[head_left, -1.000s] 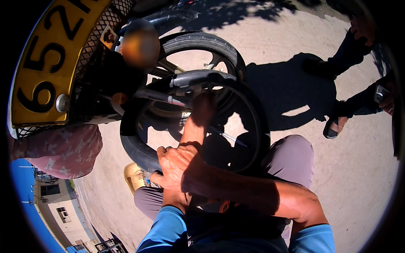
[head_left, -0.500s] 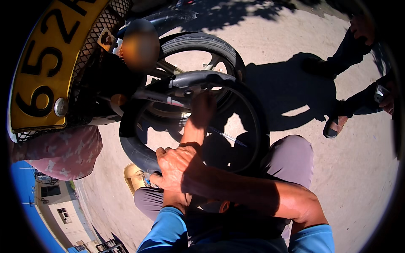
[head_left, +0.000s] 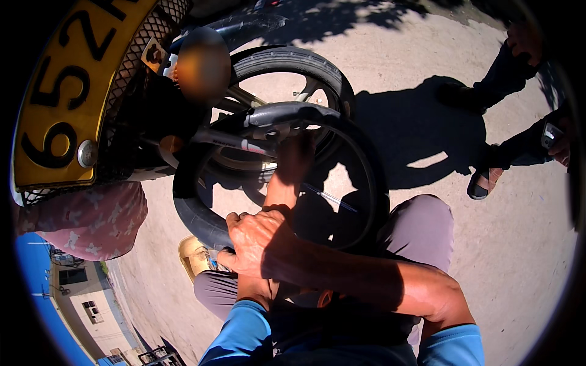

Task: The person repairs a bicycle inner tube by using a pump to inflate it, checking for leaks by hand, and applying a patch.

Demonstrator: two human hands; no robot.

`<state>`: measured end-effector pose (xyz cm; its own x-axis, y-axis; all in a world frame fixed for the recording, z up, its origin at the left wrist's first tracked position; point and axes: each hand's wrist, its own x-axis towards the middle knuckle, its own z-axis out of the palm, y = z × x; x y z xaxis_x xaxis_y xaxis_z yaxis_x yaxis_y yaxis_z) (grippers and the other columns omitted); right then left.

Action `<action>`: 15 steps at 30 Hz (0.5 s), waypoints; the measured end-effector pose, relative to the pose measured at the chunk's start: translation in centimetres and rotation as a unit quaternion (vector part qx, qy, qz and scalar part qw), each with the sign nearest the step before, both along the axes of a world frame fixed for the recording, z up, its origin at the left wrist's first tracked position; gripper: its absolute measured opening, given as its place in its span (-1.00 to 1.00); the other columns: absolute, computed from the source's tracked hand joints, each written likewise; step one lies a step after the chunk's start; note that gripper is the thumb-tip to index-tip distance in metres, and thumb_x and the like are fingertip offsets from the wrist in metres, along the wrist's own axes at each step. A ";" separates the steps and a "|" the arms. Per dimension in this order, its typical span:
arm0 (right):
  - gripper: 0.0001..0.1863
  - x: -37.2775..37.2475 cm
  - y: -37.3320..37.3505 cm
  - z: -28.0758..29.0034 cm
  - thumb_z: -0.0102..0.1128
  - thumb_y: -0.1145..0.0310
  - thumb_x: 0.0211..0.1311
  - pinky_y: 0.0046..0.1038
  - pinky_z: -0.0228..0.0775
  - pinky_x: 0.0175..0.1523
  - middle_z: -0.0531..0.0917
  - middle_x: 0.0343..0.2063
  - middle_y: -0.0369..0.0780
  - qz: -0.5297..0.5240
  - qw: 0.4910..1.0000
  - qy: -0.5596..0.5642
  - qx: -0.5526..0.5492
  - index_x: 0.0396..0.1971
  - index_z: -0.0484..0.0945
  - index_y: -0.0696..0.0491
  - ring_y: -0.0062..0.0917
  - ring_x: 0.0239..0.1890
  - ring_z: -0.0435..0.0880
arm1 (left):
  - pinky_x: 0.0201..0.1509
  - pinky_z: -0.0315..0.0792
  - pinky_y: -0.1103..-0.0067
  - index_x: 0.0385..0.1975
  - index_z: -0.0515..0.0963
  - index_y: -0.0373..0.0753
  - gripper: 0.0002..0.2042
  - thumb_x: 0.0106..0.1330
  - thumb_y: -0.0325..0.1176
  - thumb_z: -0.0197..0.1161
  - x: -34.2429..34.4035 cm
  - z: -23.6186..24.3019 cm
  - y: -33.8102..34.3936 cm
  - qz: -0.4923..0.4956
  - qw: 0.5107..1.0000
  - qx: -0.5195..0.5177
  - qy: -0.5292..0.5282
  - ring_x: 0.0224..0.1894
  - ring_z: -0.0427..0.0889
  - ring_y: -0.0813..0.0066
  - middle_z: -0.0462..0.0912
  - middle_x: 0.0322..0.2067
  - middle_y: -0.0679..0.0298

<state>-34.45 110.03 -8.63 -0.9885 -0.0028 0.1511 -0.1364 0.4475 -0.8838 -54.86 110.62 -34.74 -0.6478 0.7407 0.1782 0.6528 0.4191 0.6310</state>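
A loose black tyre [head_left: 194, 215] stands in front of me, tilted against the spoked wheel [head_left: 292, 61] of a motorcycle. My left arm reaches through the tyre's ring, and my left hand [head_left: 296, 154] is in shadow beside a grey metal bar [head_left: 235, 141] of the motorcycle. Its fingers are too dark to make out. Crossing over my left forearm, my right hand [head_left: 256, 241] has its fingers curled round the near left part of the tyre. Inside the ring a thin shiny rod [head_left: 332, 198] shows against the shadow.
A yellow number plate [head_left: 58, 104] and an orange lamp [head_left: 202, 66] jut in at upper left. Below the plate is pink patterned cloth [head_left: 97, 222]. Another person's legs [head_left: 506, 76] and sandalled foot [head_left: 482, 183] are at right; that person's hand holds a small device [head_left: 551, 135].
My left hand has shifted very slightly beside the metal bar. My right hand and the tyre look almost unmoved.
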 end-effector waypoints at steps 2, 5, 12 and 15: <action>-0.36 0.1 1.7 0.8 0.18 0.03 0.04 -0.18 0.58 -0.19 0.74 -0.43 0.05 0.006 0.999 -0.027 0.018 -0.13 0.60 0.37 -0.15 -0.35 0.78 | -0.22 0.65 0.47 -0.06 0.59 -0.34 -0.79 0.48 -0.43 0.05 1.0 1.9 1.5 0.059 0.902 0.192 -0.382 -0.23 0.72 0.32 0.72 -0.23 0.11; -0.35 0.4 1.9 1.7 0.21 0.00 0.06 -0.20 0.58 -0.19 0.74 -0.43 0.03 0.023 0.998 -0.046 0.025 -0.11 0.59 0.36 -0.16 -0.35 0.78 | -0.25 0.63 0.51 -0.08 0.59 -0.34 -0.81 0.45 -0.45 0.08 0.9 2.9 -0.4 0.038 0.682 0.297 -0.668 -0.26 0.72 0.35 0.72 -0.26 0.14; -0.47 -0.1 1.9 0.4 0.35 0.00 0.04 -0.20 0.61 -0.28 0.71 -0.50 0.01 0.002 0.996 0.023 0.090 -0.32 0.56 0.26 -0.21 -0.47 0.77 | -0.18 0.60 0.48 -0.09 0.58 -0.34 -0.80 0.40 -0.41 0.14 9.5 -1.2 -11.7 0.205 0.803 0.228 -0.510 -0.20 0.71 0.28 0.71 -0.23 0.10; -0.57 0.0 3.2 1.7 0.31 0.14 0.06 -0.18 0.57 -0.31 0.68 -0.55 0.02 0.018 0.998 -0.038 -0.042 -0.38 0.55 0.28 -0.12 -0.50 0.73 | -0.13 0.59 0.45 -0.09 0.57 -0.34 -0.79 0.38 -0.38 0.17 11.2 -3.9 -17.2 0.403 0.813 0.156 -0.390 -0.16 0.70 0.23 0.71 -0.20 0.07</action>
